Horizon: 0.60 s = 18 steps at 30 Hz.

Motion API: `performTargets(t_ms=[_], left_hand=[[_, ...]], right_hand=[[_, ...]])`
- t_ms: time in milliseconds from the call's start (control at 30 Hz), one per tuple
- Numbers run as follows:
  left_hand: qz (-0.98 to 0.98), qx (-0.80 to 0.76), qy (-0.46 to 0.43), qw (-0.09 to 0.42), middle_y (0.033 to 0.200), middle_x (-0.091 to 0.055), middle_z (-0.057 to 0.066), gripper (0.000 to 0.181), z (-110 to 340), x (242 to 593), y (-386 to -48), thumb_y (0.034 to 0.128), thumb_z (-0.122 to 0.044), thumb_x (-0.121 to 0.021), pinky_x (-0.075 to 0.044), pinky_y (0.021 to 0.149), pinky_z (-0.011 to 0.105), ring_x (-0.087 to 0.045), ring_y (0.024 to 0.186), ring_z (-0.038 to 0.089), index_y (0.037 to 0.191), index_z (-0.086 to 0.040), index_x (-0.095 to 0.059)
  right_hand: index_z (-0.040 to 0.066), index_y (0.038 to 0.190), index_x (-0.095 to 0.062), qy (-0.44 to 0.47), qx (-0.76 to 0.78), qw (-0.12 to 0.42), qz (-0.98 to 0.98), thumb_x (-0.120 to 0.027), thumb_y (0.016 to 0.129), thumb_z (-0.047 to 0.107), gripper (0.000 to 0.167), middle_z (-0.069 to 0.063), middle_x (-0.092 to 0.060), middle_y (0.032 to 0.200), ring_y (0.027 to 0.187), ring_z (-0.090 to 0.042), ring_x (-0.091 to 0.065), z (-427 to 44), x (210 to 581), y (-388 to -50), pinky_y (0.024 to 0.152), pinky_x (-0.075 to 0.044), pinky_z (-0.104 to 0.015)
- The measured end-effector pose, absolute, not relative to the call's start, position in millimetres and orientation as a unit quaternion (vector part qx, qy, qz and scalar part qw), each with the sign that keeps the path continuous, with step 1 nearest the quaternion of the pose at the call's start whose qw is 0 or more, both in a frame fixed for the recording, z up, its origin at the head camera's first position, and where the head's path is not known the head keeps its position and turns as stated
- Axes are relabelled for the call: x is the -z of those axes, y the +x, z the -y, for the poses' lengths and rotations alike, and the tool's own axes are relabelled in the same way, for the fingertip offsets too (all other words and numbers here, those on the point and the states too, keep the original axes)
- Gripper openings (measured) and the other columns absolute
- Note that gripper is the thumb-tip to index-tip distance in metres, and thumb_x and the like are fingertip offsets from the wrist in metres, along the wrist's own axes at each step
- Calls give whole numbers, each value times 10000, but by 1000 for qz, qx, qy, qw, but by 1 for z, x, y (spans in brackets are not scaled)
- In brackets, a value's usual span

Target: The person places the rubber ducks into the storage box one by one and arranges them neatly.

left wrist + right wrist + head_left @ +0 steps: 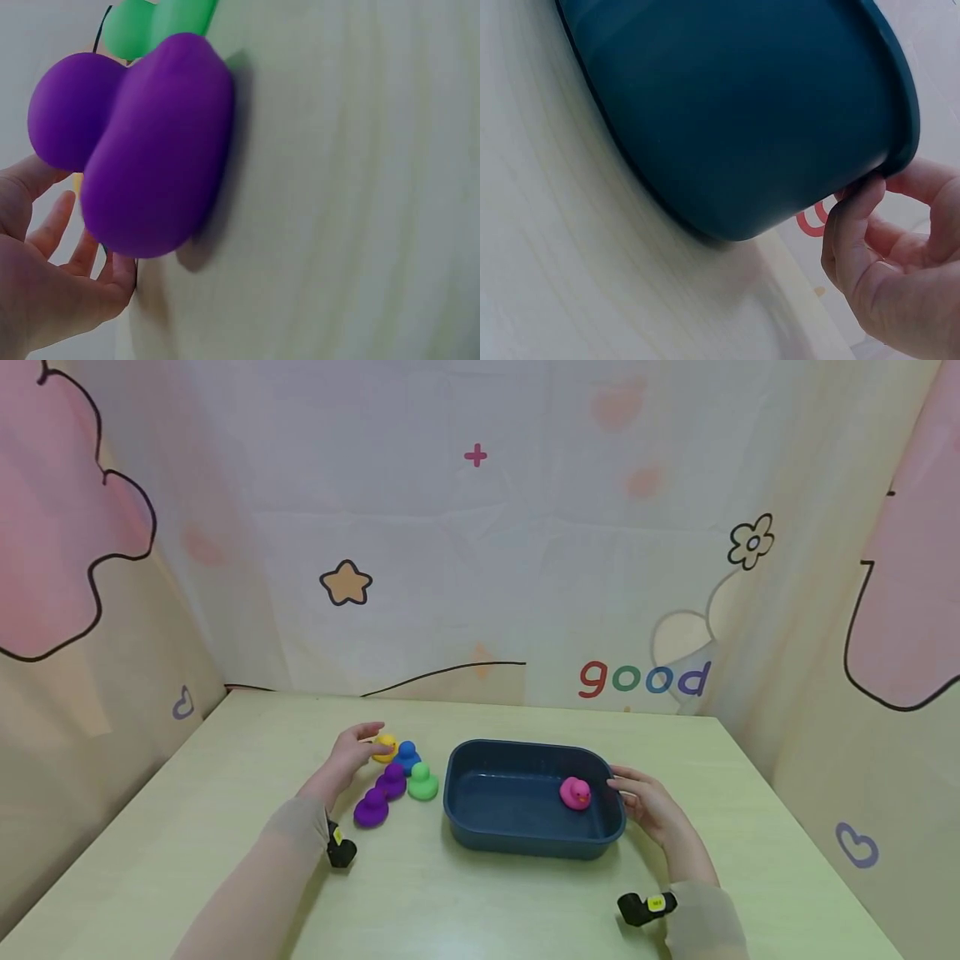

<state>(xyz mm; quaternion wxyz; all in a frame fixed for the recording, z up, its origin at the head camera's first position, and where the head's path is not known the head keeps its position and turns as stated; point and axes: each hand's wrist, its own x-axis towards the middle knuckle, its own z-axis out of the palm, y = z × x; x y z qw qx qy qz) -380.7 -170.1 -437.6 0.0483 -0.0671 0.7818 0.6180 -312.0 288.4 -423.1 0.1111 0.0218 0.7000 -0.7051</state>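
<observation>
In the head view my left hand (351, 755) is at a yellow rubber duck (386, 748), its thumb and fingers spread around it. A blue duck (407, 757), a green duck (423, 782) and two purple ducks (372, 808) stand close by. The left wrist view has a purple duck (165, 150) in front of the left fingers, mostly hiding what lies beyond. My right hand (654, 806) holds the right rim of a dark blue plastic basin (502, 842), its fingers bent at the edge. Inside the basin, toward the right, sits a pink duck (575, 793).
The basin and ducks stand on a pale wood-grain table (420, 902). Behind it hangs a printed curtain (465, 568), with more fabric along both sides. Each wrist carries a small black camera (647, 907).
</observation>
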Motion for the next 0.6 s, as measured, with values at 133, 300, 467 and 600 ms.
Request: performTargets(t_ms=[133, 300, 467, 600], left_hand=[[-779, -622, -64, 54, 1547, -321, 213, 604, 170, 441, -379, 910, -64, -637, -245, 1182, 530, -355, 1387, 377, 1466, -38, -403], [-781, -621, -48, 53, 1550, -311, 229, 618, 171, 445, -378, 896, -18, -631, -232, 1187, 528, -334, 1399, 399, 1465, -6, -391], [-783, -617, -53, 62, 1558, -290, 241, 611, 171, 447, -380, 896, 10, -625, -240, 1186, 522, -296, 1420, 408, 1463, -20, -399], [-789, -608, -50, 69, 1551, -277, 274, 603, 169, 450, -382, 904, 24, -615, -253, 1183, 513, -294, 1416, 419, 1465, -16, -397]], right_hand=[[-50, 1423, -393, 19, 704, 112, -701, -548, 976, 143, 511, 170, -645, 929, 795, -29, -610, -288, 423, -312, 765, -515, -176], [-57, 1437, -370, 19, 702, 113, -703, -548, 978, 152, 535, 174, -644, 933, 802, -28, -612, -288, 424, -313, 769, -516, -176], [-46, 1425, -389, 21, 703, 112, -702, -550, 977, 154, 516, 173, -646, 931, 805, -29, -614, -288, 425, -313, 771, -517, -175], [-48, 1413, -400, 19, 705, 111, -700, -546, 977, 146, 498, 168, -647, 931, 795, -29, -611, -288, 424, -312, 765, -519, -172]])
